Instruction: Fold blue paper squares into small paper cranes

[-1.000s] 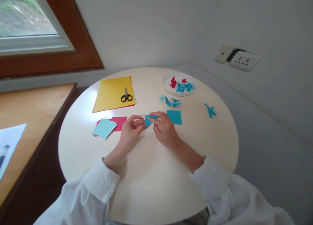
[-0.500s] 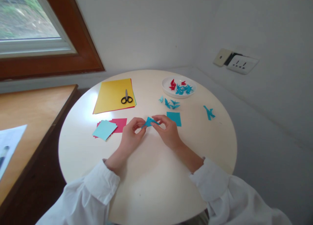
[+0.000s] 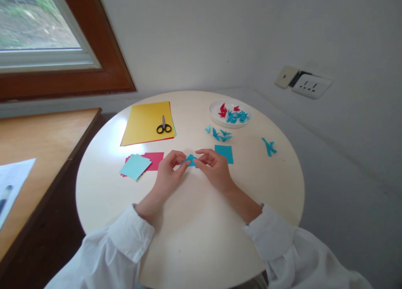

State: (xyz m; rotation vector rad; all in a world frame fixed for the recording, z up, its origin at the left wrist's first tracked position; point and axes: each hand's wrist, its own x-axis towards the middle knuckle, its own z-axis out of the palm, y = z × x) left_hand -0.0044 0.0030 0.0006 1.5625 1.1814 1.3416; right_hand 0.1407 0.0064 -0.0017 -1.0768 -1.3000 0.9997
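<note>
A small folded blue paper piece [image 3: 190, 159] sits between my two hands, just above the round cream table [image 3: 194, 222]. My left hand [image 3: 168, 176] pinches its left end with thumb and fingertips. Pinching the right end is my right hand [image 3: 213, 168], fingers curled. Right of that hand a flat blue paper square [image 3: 224, 153] lies on the table. Left of my left hand lie a red sheet [image 3: 154, 159] and a light blue square [image 3: 135, 166] on top of it.
Black-handled scissors [image 3: 163, 126] rest on a yellow paper stack [image 3: 145, 122]. A white plate [image 3: 230, 113] holds several red and blue folded shapes; more blue ones [image 3: 220, 134] lie in front of it, and another blue one [image 3: 269, 147] lies further right. A wooden desk [image 3: 37, 155] stands at left.
The blue piece has been folded smaller between my fingers, from a flat shape on the table to a narrow bit pinched at both ends. My hands have drawn closer together.
</note>
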